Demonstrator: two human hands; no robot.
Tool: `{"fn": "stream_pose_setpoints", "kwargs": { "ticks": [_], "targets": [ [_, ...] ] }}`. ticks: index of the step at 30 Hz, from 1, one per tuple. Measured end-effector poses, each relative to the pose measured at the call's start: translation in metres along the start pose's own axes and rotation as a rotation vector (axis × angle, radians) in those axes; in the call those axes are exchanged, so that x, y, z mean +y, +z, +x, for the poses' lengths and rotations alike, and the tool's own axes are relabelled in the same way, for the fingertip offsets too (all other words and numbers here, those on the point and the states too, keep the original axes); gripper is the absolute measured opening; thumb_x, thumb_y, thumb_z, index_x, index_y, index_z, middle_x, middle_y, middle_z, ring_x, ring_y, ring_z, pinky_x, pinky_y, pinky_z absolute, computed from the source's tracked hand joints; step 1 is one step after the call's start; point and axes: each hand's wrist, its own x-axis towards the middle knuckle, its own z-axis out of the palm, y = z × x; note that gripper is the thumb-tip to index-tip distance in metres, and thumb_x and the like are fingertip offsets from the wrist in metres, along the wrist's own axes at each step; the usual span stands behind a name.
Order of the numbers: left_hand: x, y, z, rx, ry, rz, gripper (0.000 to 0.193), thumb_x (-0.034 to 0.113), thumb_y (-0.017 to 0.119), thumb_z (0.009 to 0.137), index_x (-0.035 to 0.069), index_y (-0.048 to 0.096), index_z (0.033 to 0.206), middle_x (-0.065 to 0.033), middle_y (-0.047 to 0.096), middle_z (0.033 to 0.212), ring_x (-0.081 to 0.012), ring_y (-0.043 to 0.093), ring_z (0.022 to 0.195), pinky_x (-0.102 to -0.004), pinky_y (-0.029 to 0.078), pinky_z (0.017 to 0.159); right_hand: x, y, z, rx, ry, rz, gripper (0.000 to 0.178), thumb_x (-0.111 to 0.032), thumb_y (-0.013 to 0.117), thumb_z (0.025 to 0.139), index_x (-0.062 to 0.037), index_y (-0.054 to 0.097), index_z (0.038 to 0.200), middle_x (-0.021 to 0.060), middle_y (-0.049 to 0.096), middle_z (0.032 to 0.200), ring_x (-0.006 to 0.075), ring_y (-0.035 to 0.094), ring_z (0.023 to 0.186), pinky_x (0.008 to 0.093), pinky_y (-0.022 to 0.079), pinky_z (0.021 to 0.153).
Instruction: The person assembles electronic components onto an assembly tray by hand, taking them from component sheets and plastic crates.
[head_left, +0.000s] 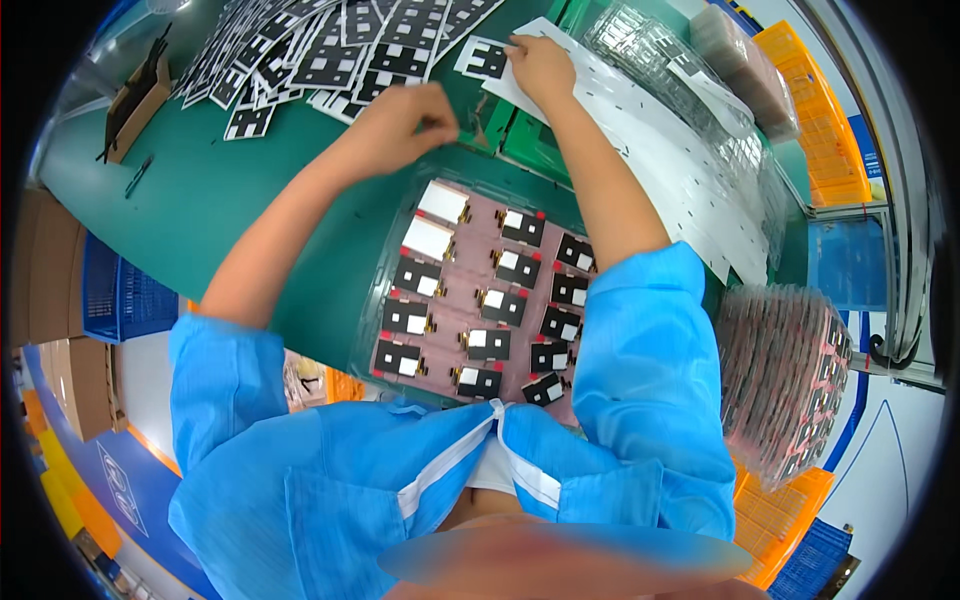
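Note:
My right hand (543, 70) is at the far side of the table, its fingertips closed on the edge of a small white sheet (484, 59) with black die-cut pieces. My left hand (408, 122) hovers to the left of it, thumb and fingers curled into a pinch; whatever it holds is too small to make out. Nearer to me lies a clear plastic tray (364, 335) with a pink base. Rows of small flat parts (488, 344) sit in it, most with black covers and white squares; two at the far left (428, 238) show plain white faces.
Many black-and-white sheets (330, 62) overlap at the far left. A small box (138, 108) and a dark slim tool (139, 177) lie left. White backing sheets (690, 190) and clear trays (640, 50) spread right. A tall stack of filled trays (780, 385) stands at my right.

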Motion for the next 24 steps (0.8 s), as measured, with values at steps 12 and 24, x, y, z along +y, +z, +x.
{"fn": "stream_pose_setpoints", "kwargs": {
  "ticks": [12,24],
  "targets": [
    [-0.114,0.04,0.147,-0.013,-0.236,0.257,0.051,0.026,0.084,0.068,0.014,0.069,0.115,-0.0113,0.064,0.095,-0.027,0.064,0.088,-0.0369,0.052,0.079,-0.003,0.01,0.006,-0.119,0.072,-0.076,0.01,-0.022,0.074,0.075,-0.0198,0.076,0.084,0.0059,0.066,0.098,0.0288,0.062,0.092,0.0425,0.052,0.075],
    [-0.105,0.042,0.153,-0.032,-0.281,0.355,0.062,0.037,0.088,0.062,0.008,0.066,0.112,-0.0158,0.069,0.106,-0.0332,0.067,0.098,-0.0394,0.053,0.086,-0.002,0.0,-0.027,0.068,0.191,0.372,0.008,-0.017,0.073,0.075,-0.0111,0.074,0.08,0.0104,0.068,0.089,0.0316,0.062,0.09,0.0451,0.048,0.08]
  ]
}}
